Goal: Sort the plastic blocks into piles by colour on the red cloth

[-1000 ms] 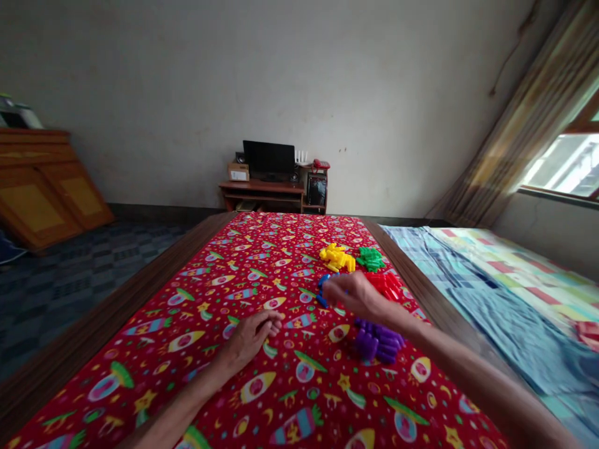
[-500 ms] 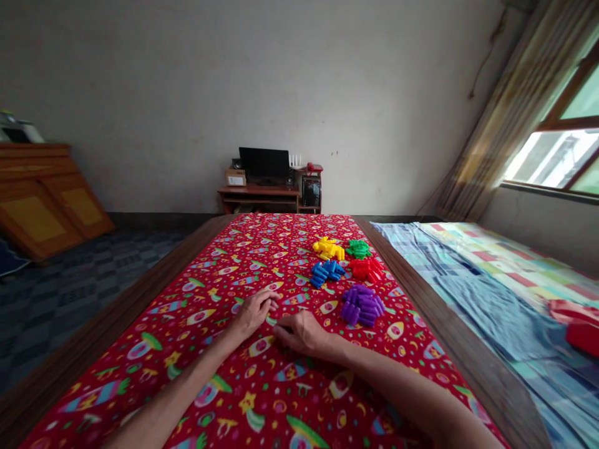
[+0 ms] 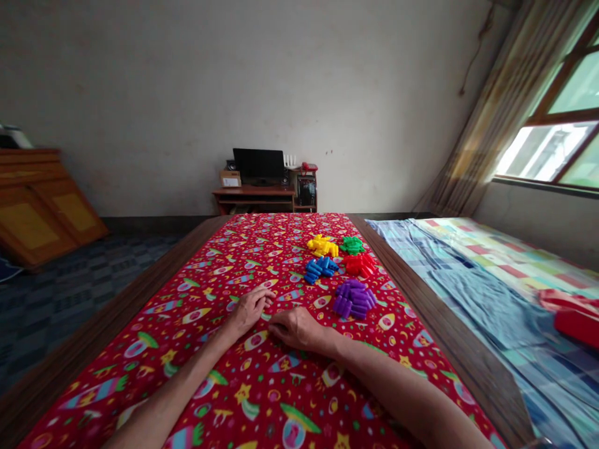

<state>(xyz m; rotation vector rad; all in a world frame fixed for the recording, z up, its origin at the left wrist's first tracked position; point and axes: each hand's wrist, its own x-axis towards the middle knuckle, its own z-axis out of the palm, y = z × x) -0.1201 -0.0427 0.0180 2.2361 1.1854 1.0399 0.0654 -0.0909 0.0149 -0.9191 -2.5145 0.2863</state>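
Both of my hands rest on a red cloth printed with rockets and stars [image 3: 201, 368], with nothing in them. My left hand [image 3: 248, 310] has its fingers loosely curled, a short way from my right hand [image 3: 294, 328], which lies lower and to the right. Several plastic toy pieces lie beyond them in colour groups. Nearest my right hand is a purple pile [image 3: 353, 299]. Further off are a blue pile [image 3: 321, 269], a red pile [image 3: 359, 264], a yellow pile [image 3: 322, 246] and a green pile [image 3: 352, 246].
A brown wooden frame [image 3: 449, 324] borders the cloth on both sides. Rumpled blue and striped bedding [image 3: 491, 293] with a red item [image 3: 573, 327] lies to the right. A desk with a monitor [image 3: 259, 165] stands against the far wall.
My right hand has drawn back from the blue pieces to lie near my left hand. The blue pieces now sit in a compact pile, and the view has levelled.
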